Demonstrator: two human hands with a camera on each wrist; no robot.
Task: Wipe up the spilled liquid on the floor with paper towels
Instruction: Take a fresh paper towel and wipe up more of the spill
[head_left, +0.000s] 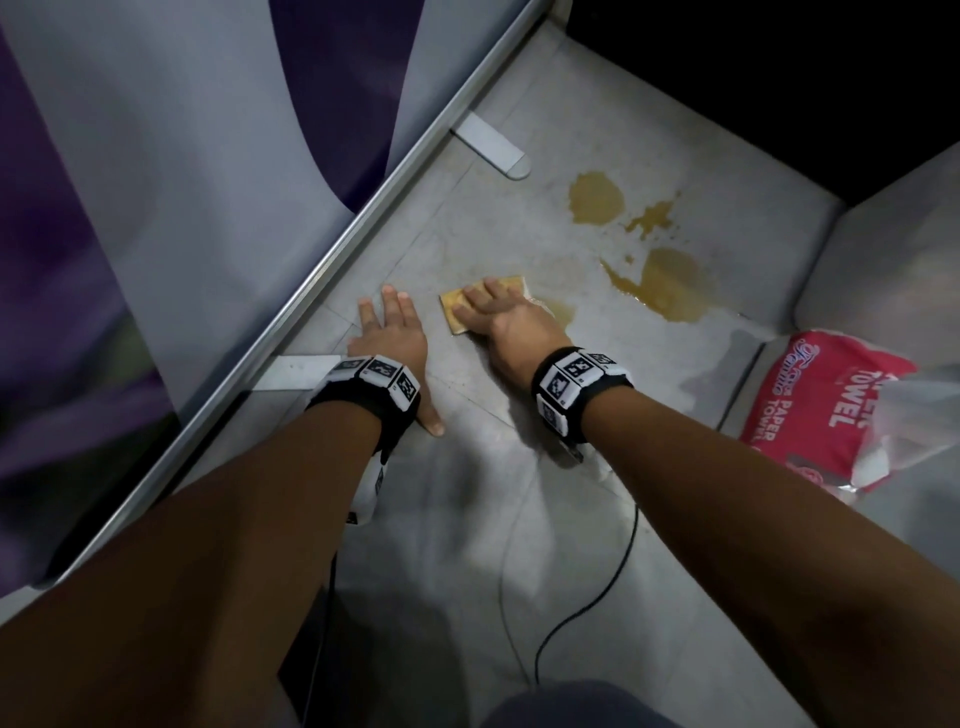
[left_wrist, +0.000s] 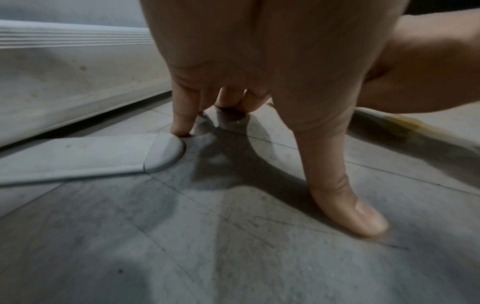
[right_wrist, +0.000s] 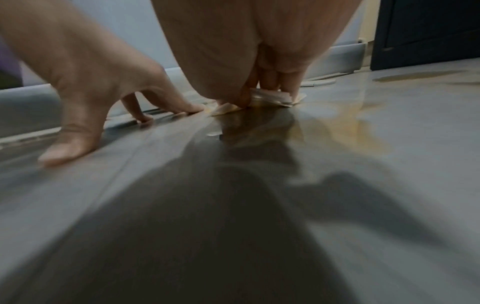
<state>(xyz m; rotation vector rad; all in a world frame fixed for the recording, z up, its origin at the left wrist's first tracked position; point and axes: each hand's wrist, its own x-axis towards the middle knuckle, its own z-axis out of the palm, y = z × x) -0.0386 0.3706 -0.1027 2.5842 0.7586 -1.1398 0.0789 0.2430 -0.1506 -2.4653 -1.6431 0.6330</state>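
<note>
A folded paper towel (head_left: 453, 306), soaked yellow-brown, lies on the grey floor under my right hand (head_left: 501, 314), which presses it flat with straight fingers. In the right wrist view the paper towel (right_wrist: 275, 98) shows under the fingertips. Brown spilled liquid lies in several puddles: one far puddle (head_left: 596, 198), one near puddle (head_left: 670, 285), and a thin patch (head_left: 562, 310) just right of the towel. My left hand (head_left: 390, 332) rests spread on the bare floor beside the towel, holding nothing; its thumb (left_wrist: 363, 216) and fingers touch the tiles.
A red paper towel pack (head_left: 826, 410) in clear plastic lies at the right. A metal rail (head_left: 322, 270) of a grey and purple panel runs diagonally on the left, with flat metal feet (head_left: 491, 148) (left_wrist: 103, 154) on the floor. A black cable (head_left: 587, 603) trails near me.
</note>
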